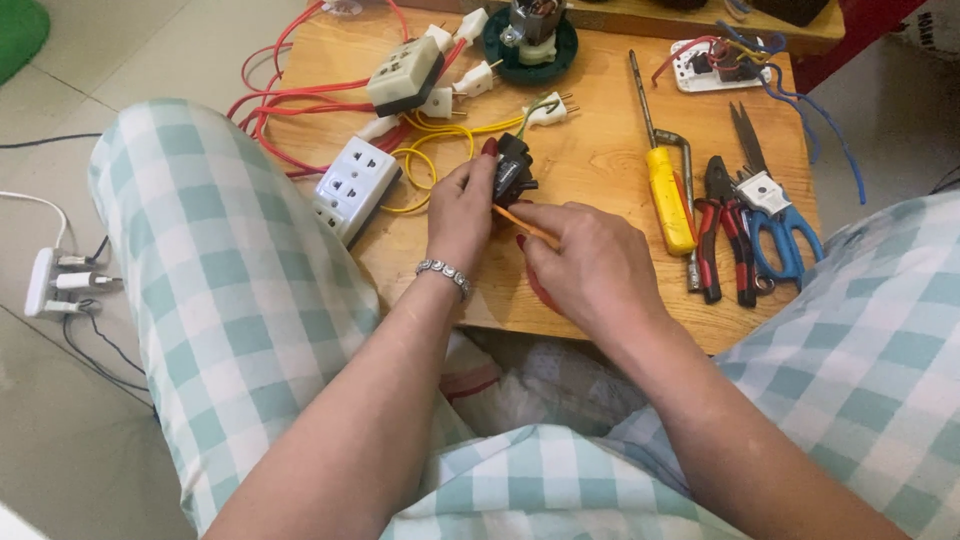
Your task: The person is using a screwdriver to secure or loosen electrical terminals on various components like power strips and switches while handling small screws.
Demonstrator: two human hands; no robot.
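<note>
1. White socket box (356,186) lies at the wooden surface's (600,150) left, beside red and yellow wires (425,160).
2. Left hand (460,215) grips a small black switch (514,172), its wires attached, above the surface's middle.
3. Right hand (590,265) pinches a thin orange tool (524,226) against the switch; the work looks unfinished.
4. Yellow screwdriver (668,205), pliers (722,225) and scissors (775,215) lie unused at right.
</note>
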